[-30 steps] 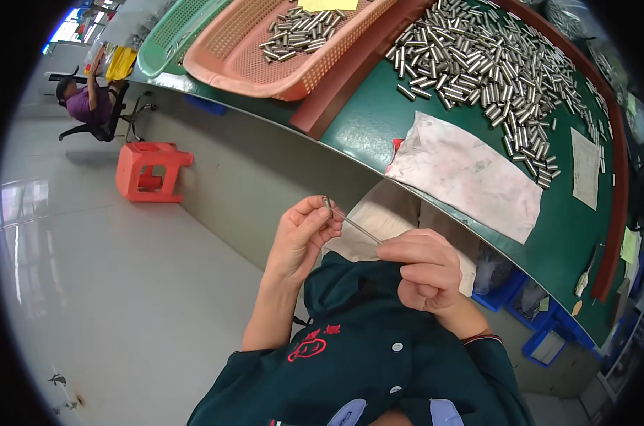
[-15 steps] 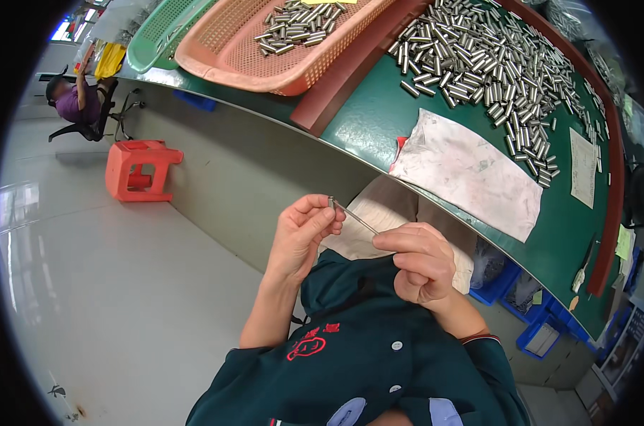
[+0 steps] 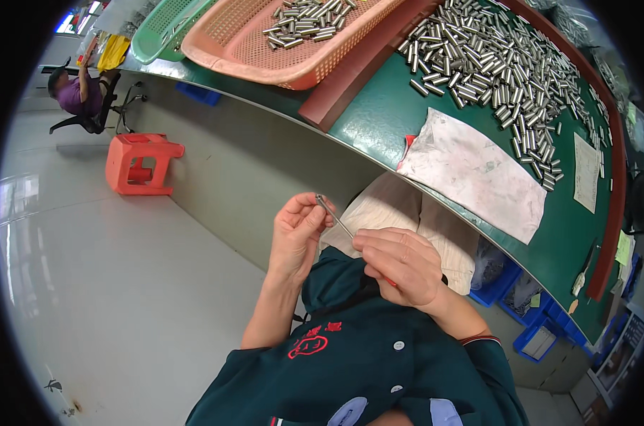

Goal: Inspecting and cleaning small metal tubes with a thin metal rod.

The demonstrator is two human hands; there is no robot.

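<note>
My left hand (image 3: 293, 234) pinches a small metal cylinder (image 3: 320, 199) between thumb and fingers, above my lap. In my right hand (image 3: 403, 264) is a thin metal rod (image 3: 342, 225), slanting up to the left. Its far end meets the cylinder at my left fingertips; whether it goes inside is too small to tell. A bit of red, perhaps the rod's handle, shows under my right fingers. Beyond both hands, a stained white cloth (image 3: 478, 177) lies along the near edge of the green table (image 3: 368, 128). Many short, shiny metal cylinders (image 3: 503, 78) are heaped behind it.
A pink basket (image 3: 265, 71) holds more cylinders; a green basket (image 3: 150, 42) stands left of it. Dark red strips (image 3: 361, 71) border the table area. Blue bins (image 3: 538, 337) sit below at right. On the floor stands a red stool (image 3: 141, 165); a person (image 3: 80, 96) sits farther off.
My right hand has shifted left toward my left hand, and less of the rod shows between them. The cylinder in my left hand has tilted and moved slightly left.
</note>
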